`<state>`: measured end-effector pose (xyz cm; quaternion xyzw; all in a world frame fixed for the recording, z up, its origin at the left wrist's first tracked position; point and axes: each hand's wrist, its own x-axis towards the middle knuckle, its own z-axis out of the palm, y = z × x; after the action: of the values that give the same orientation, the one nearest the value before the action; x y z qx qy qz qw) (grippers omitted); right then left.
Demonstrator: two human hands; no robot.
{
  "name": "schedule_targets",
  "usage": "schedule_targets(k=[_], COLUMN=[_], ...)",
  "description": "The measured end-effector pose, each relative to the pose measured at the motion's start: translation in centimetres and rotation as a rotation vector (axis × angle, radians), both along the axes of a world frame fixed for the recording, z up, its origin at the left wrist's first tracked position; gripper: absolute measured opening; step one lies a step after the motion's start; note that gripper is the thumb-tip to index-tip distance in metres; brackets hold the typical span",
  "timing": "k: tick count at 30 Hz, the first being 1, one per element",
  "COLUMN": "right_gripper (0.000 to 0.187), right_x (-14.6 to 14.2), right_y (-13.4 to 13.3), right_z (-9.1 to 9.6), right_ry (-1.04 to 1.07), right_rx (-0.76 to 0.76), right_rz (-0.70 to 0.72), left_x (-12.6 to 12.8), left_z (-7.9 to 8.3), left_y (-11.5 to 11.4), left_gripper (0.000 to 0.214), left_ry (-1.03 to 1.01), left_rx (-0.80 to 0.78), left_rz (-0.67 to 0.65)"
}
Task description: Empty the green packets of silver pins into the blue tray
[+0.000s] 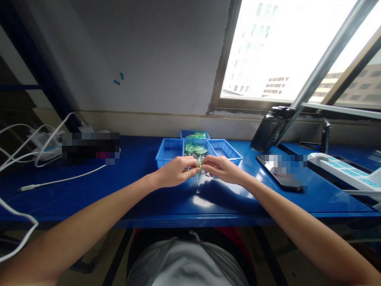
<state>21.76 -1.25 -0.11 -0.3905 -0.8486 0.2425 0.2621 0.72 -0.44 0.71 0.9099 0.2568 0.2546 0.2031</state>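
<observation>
My left hand (pixel 180 171) is closed, its thumb and fingertips pinching a small clear green plastic bag (pixel 199 163). From the other side my right hand (pixel 223 169) also pinches at the bag, the fingertips of both hands almost meeting. What the bag contains is too small to make out. Just behind the hands is a middle blue bin with more green bags (pixel 195 147) and thin dark and silvery metal pieces (pixel 201 154), partly hidden by my fingers. A left blue bin (pixel 162 155) and a right blue bin (pixel 235 153) flank it.
Behind stands another blue bin (pixel 182 134) holding green bags. To the right on the blue table (pixel 166 202) are a black bottle (pixel 269 129), a phone (pixel 278 172) and a white power strip (pixel 345 171). White cables (pixel 65 180) and a blurred dark object (pixel 89 149) lie left.
</observation>
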Motion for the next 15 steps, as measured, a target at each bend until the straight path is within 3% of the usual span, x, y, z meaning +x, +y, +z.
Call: schedule_targets(k=[3,8,15], right_gripper=[0.03,0.029,0.024], right_x=[-0.07,0.05,0.27], right_y=[-0.39,-0.06,-0.04], right_z=[0.4,0.12,0.29], right_ry=[0.005,0.003,0.079], right_rx=[-0.066,-0.068,-0.107], right_rz=[0.09,0.047,0.006], left_x=[-0.05,-0.01,0.03], left_z=[0.01,-0.06,-0.21], left_y=[-0.1,-0.24,0.59], left_gripper=[0.025,0.024,0.022], left_ry=[0.025,0.036,-0.135], left_rx=[-0.023,-0.021,-0.114], left_rz=[0.012,-0.016,0.223])
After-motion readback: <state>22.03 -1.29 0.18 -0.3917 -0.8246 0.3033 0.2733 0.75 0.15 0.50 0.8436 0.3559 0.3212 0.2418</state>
